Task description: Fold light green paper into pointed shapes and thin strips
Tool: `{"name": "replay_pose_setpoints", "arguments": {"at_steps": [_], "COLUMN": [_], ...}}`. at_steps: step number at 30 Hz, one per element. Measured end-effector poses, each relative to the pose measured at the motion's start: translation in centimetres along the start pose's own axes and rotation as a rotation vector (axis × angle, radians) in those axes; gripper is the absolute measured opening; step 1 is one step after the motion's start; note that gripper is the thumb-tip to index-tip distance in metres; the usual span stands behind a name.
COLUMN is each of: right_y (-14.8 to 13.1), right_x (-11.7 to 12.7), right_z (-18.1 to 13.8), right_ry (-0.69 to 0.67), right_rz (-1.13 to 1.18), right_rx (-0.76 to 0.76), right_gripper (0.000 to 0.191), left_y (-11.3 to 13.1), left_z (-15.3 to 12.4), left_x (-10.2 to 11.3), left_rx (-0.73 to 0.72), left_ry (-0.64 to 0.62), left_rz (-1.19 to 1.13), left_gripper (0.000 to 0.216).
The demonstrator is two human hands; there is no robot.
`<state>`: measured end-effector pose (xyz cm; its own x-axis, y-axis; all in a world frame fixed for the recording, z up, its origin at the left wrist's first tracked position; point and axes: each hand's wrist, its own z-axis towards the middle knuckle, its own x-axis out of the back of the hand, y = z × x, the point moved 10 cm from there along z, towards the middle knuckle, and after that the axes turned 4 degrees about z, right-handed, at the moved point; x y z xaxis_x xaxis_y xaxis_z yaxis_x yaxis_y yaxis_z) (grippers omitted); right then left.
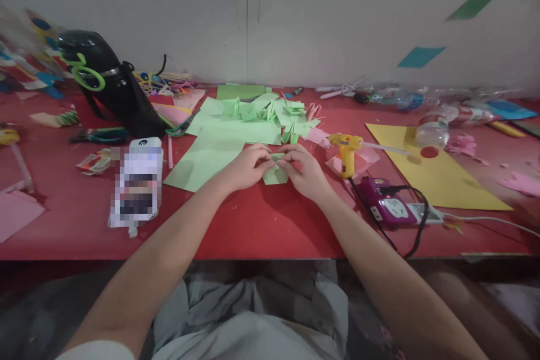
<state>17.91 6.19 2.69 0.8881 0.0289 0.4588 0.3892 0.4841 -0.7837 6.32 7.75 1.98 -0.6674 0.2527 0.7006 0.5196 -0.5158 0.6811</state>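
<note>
My left hand (246,167) and my right hand (304,170) meet over a small folded piece of light green paper (275,174) on the red table (253,225). Both hands pinch its top edge with curled fingers. Just beyond lies a large light green sheet (206,157). Behind that is a heap of several folded green paper shapes (261,109).
A yellow glue gun (346,149) stands right of my hands, with a purple device and black cable (386,205) near the table's front edge. A yellow sheet (442,171) lies further right. A white pouch (138,183) and a black helmet (105,81) are at left.
</note>
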Motion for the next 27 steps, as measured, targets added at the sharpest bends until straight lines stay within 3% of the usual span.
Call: {"name": "replay_pose_setpoints", "arguments": {"at_steps": [10, 17, 21, 25, 27], "right_y": [0.4, -0.7, -0.7, 0.2, 0.2], "right_x": [-0.1, 0.6, 1.5, 1.1, 0.9], "right_z": [0.2, 0.3, 0.0, -0.3, -0.3], "right_ry": [-0.052, 0.006, 0.079, 0.072, 0.067], "right_rz": [-0.047, -0.072, 0.014, 0.179, 0.110], "right_rx": [-0.010, 0.062, 0.070, 0.014, 0.012], "right_gripper": [0.016, 0.018, 0.009, 0.034, 0.032], "left_y": [0.4, 1.3, 2.2, 3.1, 2.6], "left_z": [-0.2, -0.1, -0.5, -0.9, -1.0], "left_x": [1.3, 2.3, 2.8, 2.7, 2.4], "left_rx": [-0.016, -0.067, -0.122, -0.185, -0.140], "left_ry": [0.096, 0.144, 0.185, 0.181, 0.155], "left_rz": [0.040, 0.051, 0.083, 0.105, 0.129], "left_gripper": [0.016, 0.017, 0.015, 0.012, 0.005]}}
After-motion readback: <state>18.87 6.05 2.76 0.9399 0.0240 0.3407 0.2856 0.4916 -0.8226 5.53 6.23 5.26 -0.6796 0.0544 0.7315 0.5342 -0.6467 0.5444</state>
